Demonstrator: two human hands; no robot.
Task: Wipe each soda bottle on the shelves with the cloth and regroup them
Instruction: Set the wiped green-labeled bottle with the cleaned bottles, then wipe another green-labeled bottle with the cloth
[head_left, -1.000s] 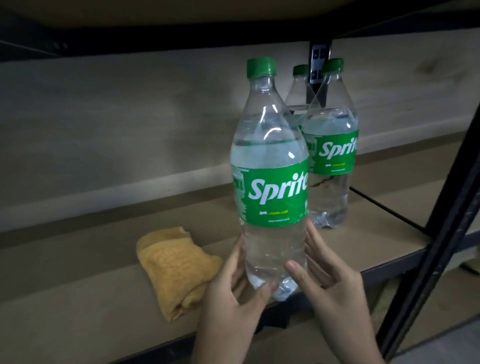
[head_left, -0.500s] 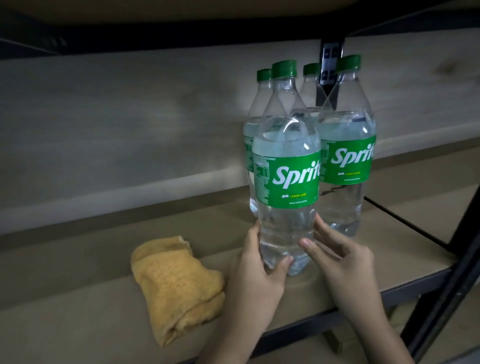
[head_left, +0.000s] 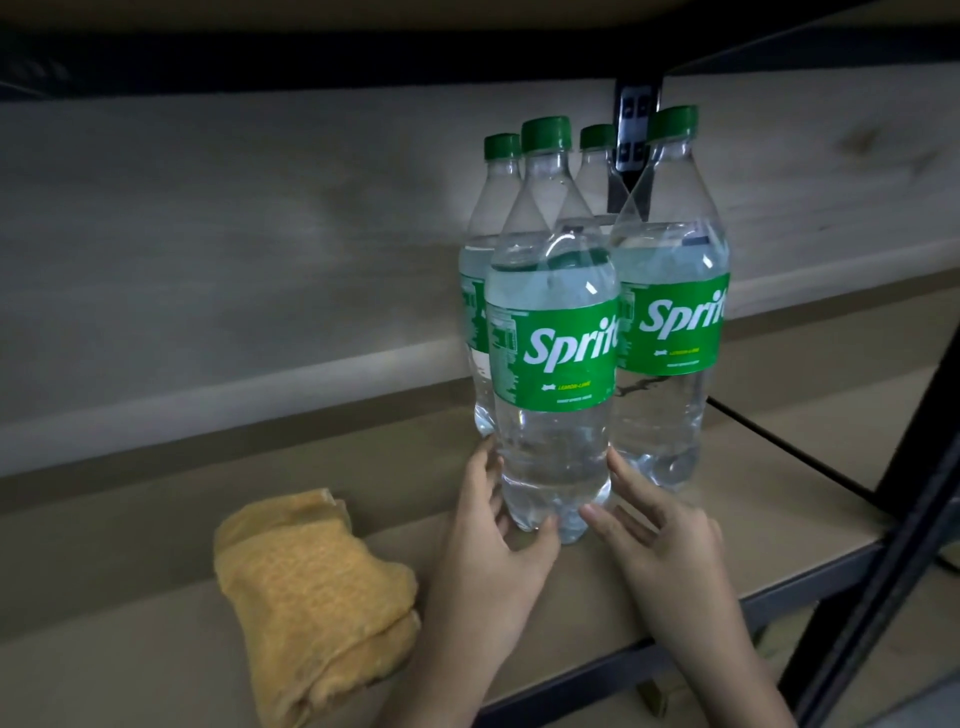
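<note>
Clear plastic front bottle (head_left: 553, 364) stands upright on the shelf (head_left: 156, 623), touching three other bottles (head_left: 670, 312). The left hand (head_left: 488, 561) curls thumb and fingers around its base; the right hand (head_left: 665, 540) rests spread, fairly straight fingers against it. The yellow cloth (head_left: 311, 597) lies bunched just left.

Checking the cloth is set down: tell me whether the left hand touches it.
Apart. The head view shows bare shelf between the left hand and the yellow cloth.
</note>
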